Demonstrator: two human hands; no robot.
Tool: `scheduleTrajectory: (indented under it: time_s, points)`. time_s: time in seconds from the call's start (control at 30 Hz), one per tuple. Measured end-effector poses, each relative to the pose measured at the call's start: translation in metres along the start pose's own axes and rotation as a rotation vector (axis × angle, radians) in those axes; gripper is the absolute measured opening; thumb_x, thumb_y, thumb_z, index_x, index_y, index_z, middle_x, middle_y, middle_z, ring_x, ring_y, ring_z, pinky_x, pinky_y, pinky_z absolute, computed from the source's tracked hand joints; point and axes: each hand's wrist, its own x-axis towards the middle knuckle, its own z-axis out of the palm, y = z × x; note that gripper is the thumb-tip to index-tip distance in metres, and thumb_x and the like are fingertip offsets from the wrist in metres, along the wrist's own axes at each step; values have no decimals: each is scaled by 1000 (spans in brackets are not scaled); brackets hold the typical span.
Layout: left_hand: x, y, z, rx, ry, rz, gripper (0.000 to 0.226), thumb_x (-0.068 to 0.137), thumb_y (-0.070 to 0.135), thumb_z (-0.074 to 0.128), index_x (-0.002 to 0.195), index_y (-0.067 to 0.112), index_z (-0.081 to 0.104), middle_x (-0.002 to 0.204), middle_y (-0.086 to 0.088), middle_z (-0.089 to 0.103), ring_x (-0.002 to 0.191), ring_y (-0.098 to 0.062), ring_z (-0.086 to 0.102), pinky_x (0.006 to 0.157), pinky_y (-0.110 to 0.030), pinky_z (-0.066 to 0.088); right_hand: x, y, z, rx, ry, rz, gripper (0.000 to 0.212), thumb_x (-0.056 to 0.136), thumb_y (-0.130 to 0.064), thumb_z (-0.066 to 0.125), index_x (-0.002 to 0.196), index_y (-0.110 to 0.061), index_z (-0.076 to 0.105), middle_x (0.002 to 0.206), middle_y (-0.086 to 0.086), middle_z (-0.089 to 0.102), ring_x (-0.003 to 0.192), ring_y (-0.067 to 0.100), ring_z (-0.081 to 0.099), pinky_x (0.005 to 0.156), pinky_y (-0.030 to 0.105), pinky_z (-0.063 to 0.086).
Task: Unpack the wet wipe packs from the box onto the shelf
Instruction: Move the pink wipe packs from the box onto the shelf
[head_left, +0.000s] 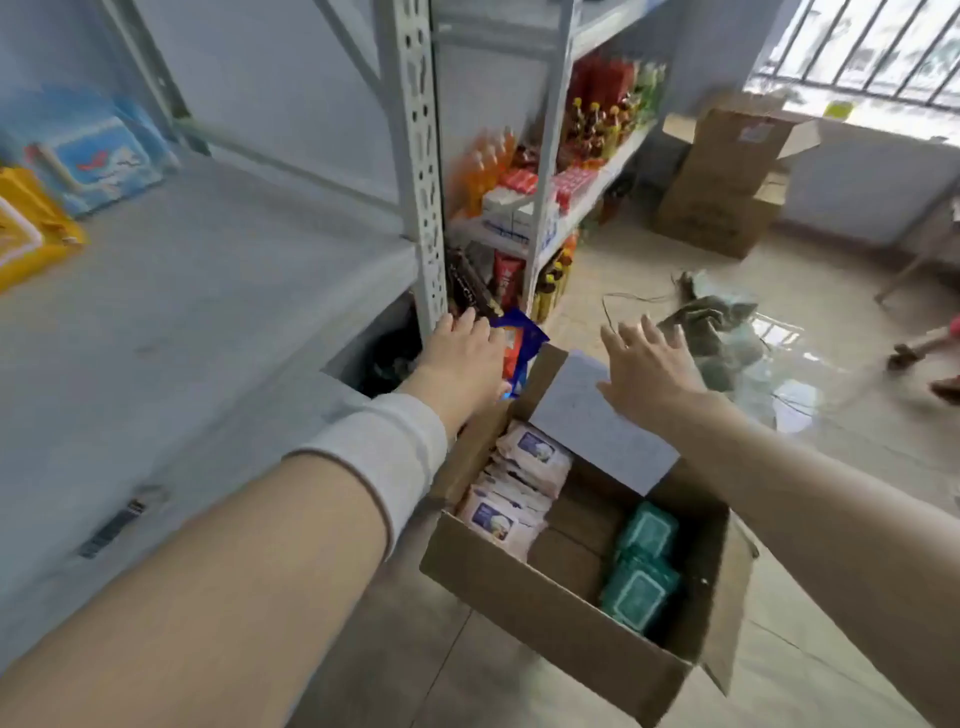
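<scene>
An open cardboard box (545, 608) stands on the floor beside the grey metal shelf (208, 312). Several pink wet wipe packs (524, 478) are stacked along the box's left side, and green packs (641, 571) lie at its right. A grey sheet (597, 426) leans over the box's far end. My left hand (462, 358) stretches past the box's far left corner with straight fingers, next to a blue snack packet (519, 348); I cannot tell whether it touches the packet. My right hand (644, 364) hovers above the grey sheet, fingers spread, holding nothing.
Blue packs (98, 156) and a yellow pack (31, 228) lie at the shelf's far left. A shelf upright (423, 171) stands just beyond my left hand. Behind it, a second rack holds bottles (597, 124) and snacks. Another carton (727, 176), a cloth heap (722, 322) and plastic wrap lie on the floor.
</scene>
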Motion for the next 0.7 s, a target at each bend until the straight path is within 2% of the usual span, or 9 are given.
scheduleTrajectory:
  time_s: [0.17, 0.37, 0.57, 0.7]
  points:
    - [20, 63, 63, 13, -153, 90, 66, 93, 46, 44, 144, 8, 25, 150, -14, 30, 142, -30, 21, 115, -43, 21, -14, 49, 94, 62, -188, 111, 65, 96, -33, 42, 149, -14, 9, 155, 8, 17, 146, 31, 6, 116, 54, 10]
    - [29, 81, 138, -78, -373, 99, 66, 92, 47, 45, 144, 10, 25, 146, -12, 37, 137, -29, 30, 112, -41, 28, -14, 42, 170, 202, -347, 169, 67, 97, -38, 41, 150, -15, 8, 157, 6, 15, 146, 31, 6, 115, 54, 10]
    - [58, 76, 241, -307, -616, -44, 67, 89, 47, 52, 140, 10, 29, 138, -12, 45, 127, -28, 42, 103, -38, 38, 22, 13, 251, 345, -487, 243, 65, 97, -37, 41, 150, -14, 11, 157, 5, 18, 146, 28, 8, 117, 52, 12]
    - [76, 79, 301, -482, -747, -204, 69, 88, 41, 55, 142, 11, 25, 141, -13, 41, 130, -30, 39, 104, -39, 35, 51, -7, 300, 456, -553, 301, 65, 96, -39, 42, 150, -12, 14, 155, 6, 23, 145, 27, 14, 116, 49, 17]
